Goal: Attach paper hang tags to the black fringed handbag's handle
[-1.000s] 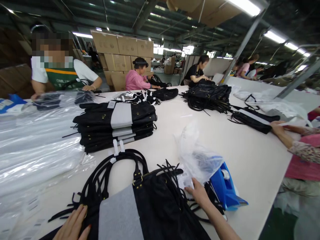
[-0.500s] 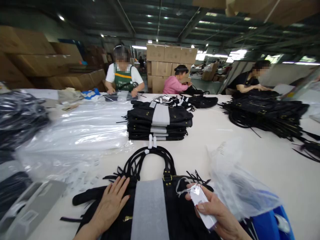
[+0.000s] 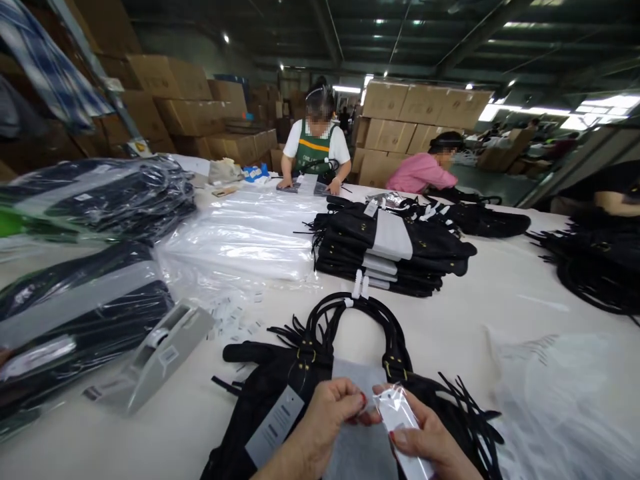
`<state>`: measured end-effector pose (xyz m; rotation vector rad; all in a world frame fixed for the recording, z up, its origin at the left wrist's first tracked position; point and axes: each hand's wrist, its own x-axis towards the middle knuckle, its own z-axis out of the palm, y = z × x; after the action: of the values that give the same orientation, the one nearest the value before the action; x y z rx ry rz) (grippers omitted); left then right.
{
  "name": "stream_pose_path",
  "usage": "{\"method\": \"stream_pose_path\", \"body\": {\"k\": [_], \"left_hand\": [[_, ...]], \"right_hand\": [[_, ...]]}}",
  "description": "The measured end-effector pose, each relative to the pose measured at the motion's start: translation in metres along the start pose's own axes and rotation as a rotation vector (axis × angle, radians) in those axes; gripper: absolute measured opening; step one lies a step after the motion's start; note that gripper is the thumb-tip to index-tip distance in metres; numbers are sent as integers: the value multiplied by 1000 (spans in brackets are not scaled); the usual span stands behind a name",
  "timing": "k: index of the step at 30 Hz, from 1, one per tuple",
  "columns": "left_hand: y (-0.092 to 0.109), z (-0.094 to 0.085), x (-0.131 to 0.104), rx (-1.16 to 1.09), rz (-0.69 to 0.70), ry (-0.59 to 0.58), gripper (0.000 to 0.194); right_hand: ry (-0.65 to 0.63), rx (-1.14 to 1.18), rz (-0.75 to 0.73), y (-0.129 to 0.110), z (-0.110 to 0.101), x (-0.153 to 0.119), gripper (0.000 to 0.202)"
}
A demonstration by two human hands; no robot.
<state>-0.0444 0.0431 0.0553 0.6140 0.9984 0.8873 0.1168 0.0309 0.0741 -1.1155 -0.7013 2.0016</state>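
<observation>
A black handbag (image 3: 425, 387) with fringes and looped handles lies flat before me, a pale paper band (image 3: 360, 373) across its middle. My right hand (image 3: 430, 433) grips a white hang tag (image 3: 400, 417) in a clear plastic sleeve, over the bag. Close beside the tag's top end, my left hand (image 3: 330, 417) is closed in a pinch; what lies between its fingertips is too small to make out. A grey barcoded tag (image 3: 275, 427) rests on the bag to the left of that hand.
Black bags (image 3: 345, 250) are stacked beyond the handles. Clear plastic sleeves (image 3: 250, 240) and a grey tape dispenser (image 3: 165, 353) lie left, by plastic-wrapped bags (image 3: 100, 293). Crumpled plastic (image 3: 555, 393) is at right. Co-workers handle bags across the table, one in a green apron (image 3: 313, 157).
My left hand has left the bag's surface and come right, to the tag in my right hand. A grey tag now shows on the bag. The view has swung left.
</observation>
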Motion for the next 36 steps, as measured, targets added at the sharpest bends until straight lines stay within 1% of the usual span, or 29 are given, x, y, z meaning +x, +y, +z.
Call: {"method": "stream_pose_path", "body": {"k": [2,4,5,7,9,10,11,12,14,16,17,18,20,21,23,25,26,27,28,31,33,36], "left_hand": [[2,-10,2,32,-43,57,28],[9,-24,2,204,-45,73,23],[14,-30,2,354,-30,67,20],[22,-40,0,751,55,33,13],[27,-45,-3,1143,159,-32,12],[28,-45,-5,1279,190,-75,12],[29,-45,-6,1364,204,-119,12],[29,-44,-8,1397,198,-154,11],[32,-43,-10,1332,170,-192,9],[36,-46,-9,1189,130,-169,5],[39,-49,-8,1113,103,-148,4],[43,-54,-6,1041,75,-131,2],[51,-66,1,944,48,-86,8],[54,-74,7,931,67,-43,11],[58,-89,20,979,132,109,16],[57,-102,36,1052,165,271,17],[55,-107,44,1067,160,313,17],[52,-111,52,1062,144,322,17],[48,-114,58,1040,125,306,17],[40,-116,70,919,62,228,20],[39,-116,71,801,24,173,23],[41,-116,69,637,4,95,28]], "right_hand": [[20,-115,22,8,-10,1,53],[5,-302,32,17,-22,2,53],[-15,-412,29,21,-26,3,51],[-21,-659,6,26,-28,2,50],[52,-889,-59,27,-19,3,54],[90,-963,-112,27,-11,5,57],[108,-1000,-175,28,-1,8,59],[97,-997,-231,29,9,12,60],[18,-903,-284,36,30,23,67],[-42,-745,-252,46,46,36,72],[-54,-661,-221,52,52,43,69],[-56,-591,-198,56,57,49,60],[-40,-515,-180,62,62,59,36],[-14,-511,-184,62,62,62,31],[69,-549,-208,58,62,68,34],[160,-629,-225,52,61,75,37],[202,-702,-236,49,60,79,37],[235,-795,-242,46,60,83,36],[264,-894,-241,43,61,86,35],[302,-1138,-195,37,65,97,30],[271,-1177,-154,36,68,104,28],[188,-1136,-106,35,69,113,26]]}}
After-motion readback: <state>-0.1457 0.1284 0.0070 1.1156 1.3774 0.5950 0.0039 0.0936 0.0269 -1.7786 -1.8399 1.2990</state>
